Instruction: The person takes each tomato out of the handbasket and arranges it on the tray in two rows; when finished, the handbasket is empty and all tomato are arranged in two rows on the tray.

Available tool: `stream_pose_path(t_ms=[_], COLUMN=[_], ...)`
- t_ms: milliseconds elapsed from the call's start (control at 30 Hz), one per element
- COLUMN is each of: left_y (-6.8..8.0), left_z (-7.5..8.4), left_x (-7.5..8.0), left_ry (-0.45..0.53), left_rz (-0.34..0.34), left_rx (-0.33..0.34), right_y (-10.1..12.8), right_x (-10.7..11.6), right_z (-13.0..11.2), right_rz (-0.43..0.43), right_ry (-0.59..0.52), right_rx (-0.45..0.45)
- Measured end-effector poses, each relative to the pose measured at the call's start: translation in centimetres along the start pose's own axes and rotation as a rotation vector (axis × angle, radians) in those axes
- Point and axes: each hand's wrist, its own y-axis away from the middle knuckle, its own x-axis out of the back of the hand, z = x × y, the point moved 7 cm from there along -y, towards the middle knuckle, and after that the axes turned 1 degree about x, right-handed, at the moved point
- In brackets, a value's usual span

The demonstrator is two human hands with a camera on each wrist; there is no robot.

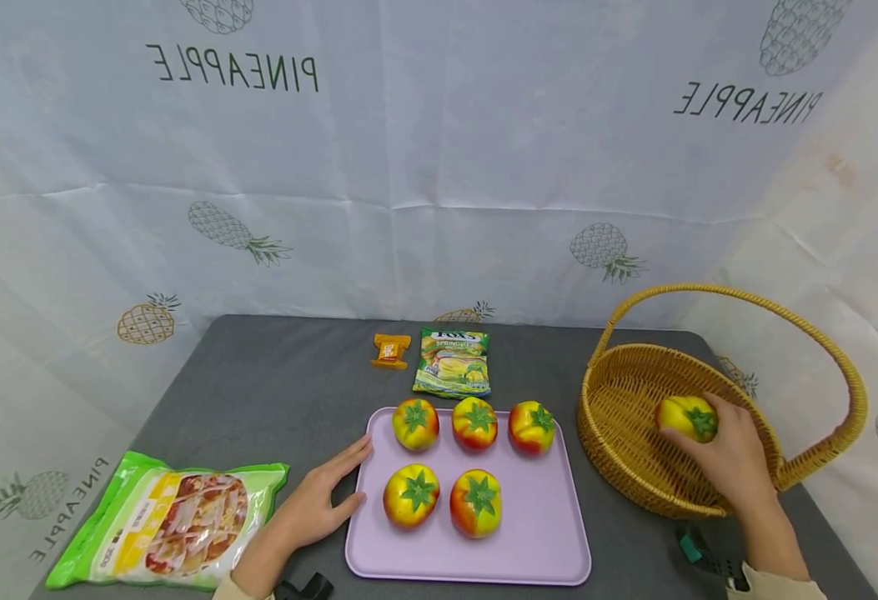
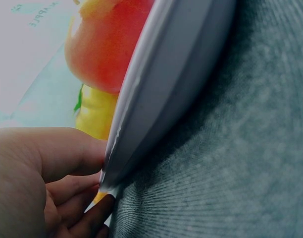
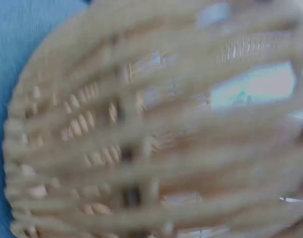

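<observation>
My right hand (image 1: 735, 454) grips a yellow-and-red persimmon (image 1: 684, 417) with a green leafy top, thumb on one side and fingers on the other. Hand and fruit are over the inside of the wicker basket (image 1: 622, 467), whose woven wall (image 3: 141, 148) fills the blurred right wrist view, hiding the hand there. My left hand (image 1: 318, 504) rests at the left edge of a lilac tray (image 1: 529, 546), its thumb and fingertips touching the rim (image 2: 136, 94). Several similar persimmons (image 1: 476, 502) sit on that tray, in a back row of three and a front pair.
Behind the tray lie a green candy bag (image 1: 453, 363) and a small orange wrapped snack (image 1: 390, 351). A large green-and-white food bag (image 1: 176, 525) is at the left. The basket's tall handle (image 1: 821, 333) arches up at the right. A pineapple-print curtain (image 1: 423, 150) hangs behind the dark table (image 1: 273, 375).
</observation>
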Motion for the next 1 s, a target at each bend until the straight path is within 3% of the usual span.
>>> stream_pose_path(t_ms=[400, 567, 767, 867, 1000], left_y=[0.0, 0.0, 0.0, 0.0, 0.0], left_z=[-0.2, -0.1, -0.1, -0.1, -0.2], left_x=[0.0, 0.0, 0.0, 0.0, 0.0], left_ry=[0.029, 0.022, 0.021, 0.019, 0.013], left_rz=[-0.04, -0.029, -0.04, -0.04, -0.03], left_rx=[0.034, 0.025, 0.037, 0.038, 0.031], right_y=[2.7, 4.2, 5.7, 6.5, 7.6], right_x=[0.6, -0.3, -2.3, -3.7, -6.2], right_z=[-5.6, -7.9, -10.3, -11.3, -12.3], right_rz=[0.116, 0.139, 0.171, 0.141, 0.028], right_ry=[-0.085, -0.154, -0.227, -0.227, -0.208], right_rx=[0.085, 0.132, 0.256, 0.29, 0.3])
